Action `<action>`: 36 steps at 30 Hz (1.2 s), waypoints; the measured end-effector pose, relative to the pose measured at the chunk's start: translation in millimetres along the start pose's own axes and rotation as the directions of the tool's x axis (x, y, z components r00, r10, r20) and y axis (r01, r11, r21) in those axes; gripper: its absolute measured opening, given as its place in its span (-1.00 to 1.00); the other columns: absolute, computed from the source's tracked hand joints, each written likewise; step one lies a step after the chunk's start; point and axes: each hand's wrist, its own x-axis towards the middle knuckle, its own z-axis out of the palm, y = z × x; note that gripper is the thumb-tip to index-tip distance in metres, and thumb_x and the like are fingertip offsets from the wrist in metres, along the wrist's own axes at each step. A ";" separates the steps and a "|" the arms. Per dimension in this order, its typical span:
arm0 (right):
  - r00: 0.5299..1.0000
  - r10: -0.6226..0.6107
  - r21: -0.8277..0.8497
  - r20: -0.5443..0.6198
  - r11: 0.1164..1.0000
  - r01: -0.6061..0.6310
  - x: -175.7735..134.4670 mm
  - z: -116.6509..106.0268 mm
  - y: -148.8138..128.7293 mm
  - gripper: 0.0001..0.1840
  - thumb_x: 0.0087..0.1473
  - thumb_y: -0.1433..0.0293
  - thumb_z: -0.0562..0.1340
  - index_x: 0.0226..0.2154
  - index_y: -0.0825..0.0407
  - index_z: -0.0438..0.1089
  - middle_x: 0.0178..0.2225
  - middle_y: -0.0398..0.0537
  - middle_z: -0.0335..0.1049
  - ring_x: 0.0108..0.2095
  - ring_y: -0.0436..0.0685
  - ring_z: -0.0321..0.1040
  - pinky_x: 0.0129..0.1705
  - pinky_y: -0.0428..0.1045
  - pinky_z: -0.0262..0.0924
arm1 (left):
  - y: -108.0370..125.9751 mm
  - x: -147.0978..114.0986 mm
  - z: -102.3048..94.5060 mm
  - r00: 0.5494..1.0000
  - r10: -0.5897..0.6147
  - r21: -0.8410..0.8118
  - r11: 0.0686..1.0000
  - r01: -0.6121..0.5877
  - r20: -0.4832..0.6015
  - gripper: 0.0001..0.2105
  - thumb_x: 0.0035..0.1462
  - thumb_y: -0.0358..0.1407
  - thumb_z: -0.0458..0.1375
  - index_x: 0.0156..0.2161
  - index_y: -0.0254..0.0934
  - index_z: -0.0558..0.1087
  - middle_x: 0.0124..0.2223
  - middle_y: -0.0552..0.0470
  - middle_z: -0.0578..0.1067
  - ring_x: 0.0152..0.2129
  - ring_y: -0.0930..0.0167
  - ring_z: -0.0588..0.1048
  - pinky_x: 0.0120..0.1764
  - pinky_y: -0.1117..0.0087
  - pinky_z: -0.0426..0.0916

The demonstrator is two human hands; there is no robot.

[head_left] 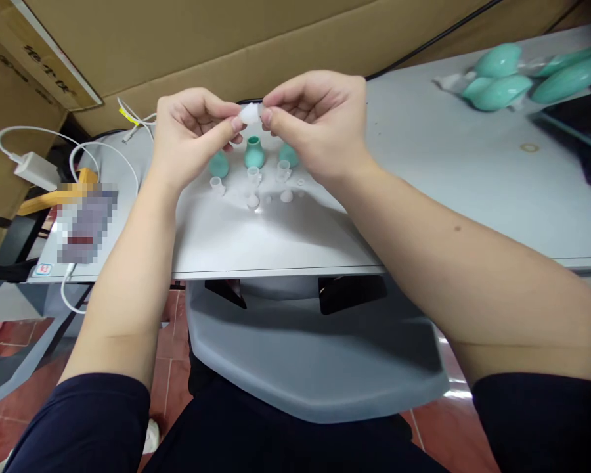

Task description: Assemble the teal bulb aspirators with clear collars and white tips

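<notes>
My left hand (197,128) and my right hand (320,118) are raised over the back of the table. Between their fingertips they pinch a small white translucent plastic piece (249,113), one hand at each end. Its exact kind is hard to make out. Below stands a teal bulb with an open neck (254,153), flanked by a left teal bulb (219,165) and a right teal bulb (289,155), both partly covered by my hands. In front of them sit several clear plastic cups with side spouts (254,175), then white dome-shaped pieces (253,201) and a small ring (301,182).
More teal bulbs (502,92) lie at the back right, near a dark flat device (581,131). A tan ring (529,148) rests on the white table (423,190). At left are a blurred-out phone (88,226), a charger (37,171) and cables. Cardboard (201,39) walls the back.
</notes>
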 end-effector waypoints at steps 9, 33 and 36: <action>0.996 -0.064 0.037 0.060 0.997 0.062 0.0 0.0 1.8 -0.90 0.15 0.30 0.60 -0.29 -0.23 0.73 -0.25 -0.17 0.73 -0.21 0.28 0.65 -0.03 0.23 0.56 | 6.5 -1.3 1.6 0.999 -0.013 0.103 0.995 0.016 -0.037 -0.69 0.05 0.05 0.61 -0.33 -0.03 0.64 -0.32 0.06 0.72 -0.50 0.32 0.63 -0.38 0.19 0.60; 0.982 0.144 0.153 0.123 0.975 -0.162 -3.8 -1.4 -9.7 -0.61 0.21 -0.09 0.65 -0.29 -0.18 0.69 -0.20 -0.13 0.71 -0.23 0.21 0.58 0.01 0.22 0.56 | 45.0 -7.9 9.7 0.967 -0.254 0.180 0.951 0.250 -0.004 -0.67 -0.06 0.10 0.54 -0.30 0.05 0.59 -0.23 0.18 0.78 -0.28 0.26 0.71 -0.07 0.04 0.70; 0.968 0.211 0.178 0.137 0.956 -0.234 -3.1 -1.8 -9.4 -0.59 0.11 -0.06 0.70 -0.31 -0.18 0.66 -0.21 -0.10 0.70 -0.21 0.25 0.57 0.07 0.29 0.52 | 43.5 -8.3 7.0 0.959 -0.281 0.233 0.935 0.269 0.021 -0.67 0.01 0.12 0.50 -0.25 0.07 0.57 -0.16 0.16 0.79 -0.19 0.20 0.73 0.03 -0.04 0.69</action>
